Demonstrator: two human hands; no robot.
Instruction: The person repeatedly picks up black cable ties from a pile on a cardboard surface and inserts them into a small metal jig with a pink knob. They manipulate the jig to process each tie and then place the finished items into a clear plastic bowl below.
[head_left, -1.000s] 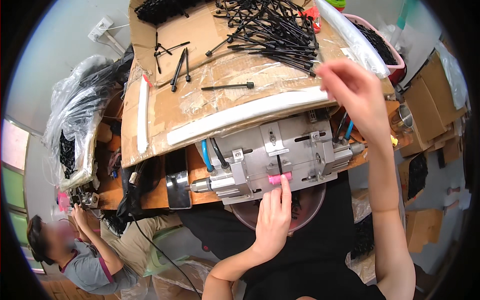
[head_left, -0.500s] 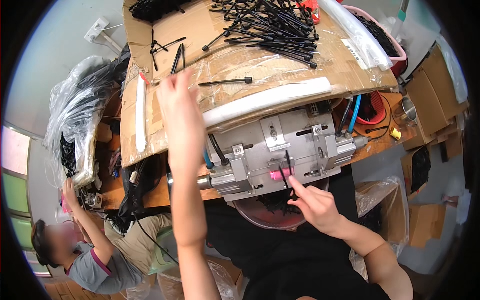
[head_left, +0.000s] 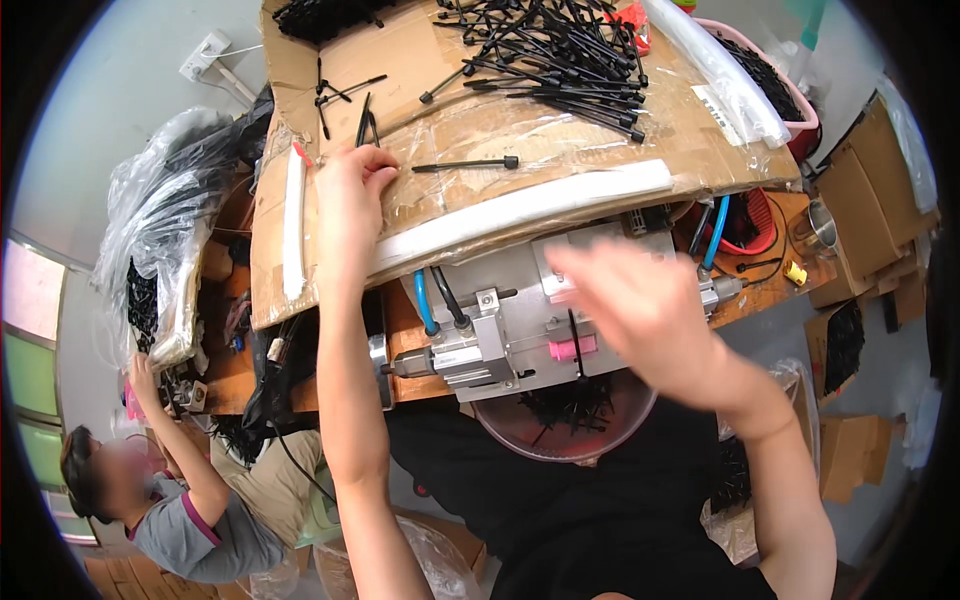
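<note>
My left hand (head_left: 350, 190) rests on the cardboard sheet (head_left: 330, 230) with its fingers curled in. Right beyond its fingertips are two thin black sticks (head_left: 363, 120); whether the fingers grip one is hidden. My right hand (head_left: 640, 310) hangs smeared by motion over the right part of the metal fixture (head_left: 530, 340), so its fingers cannot be made out. A single black stick (head_left: 576, 345) lies across the fixture beside a pink cylinder (head_left: 572, 347). On the cardboard, a knob-ended black stick (head_left: 465, 164) lies to the right of my left hand.
A heap of black knob-ended sticks (head_left: 560, 70) covers the far cardboard. White foam strips (head_left: 530, 210) edge it. A round bowl (head_left: 630, 425) with black pieces sits below the fixture. Blue hoses (head_left: 424, 300) rise beside it. At the left, another person (head_left: 200, 520) works.
My right hand has left the stick at the fixture and moved up and away. One stick stays there. My left hand has come down onto the cardboard by the two sticks, which have shifted slightly.
</note>
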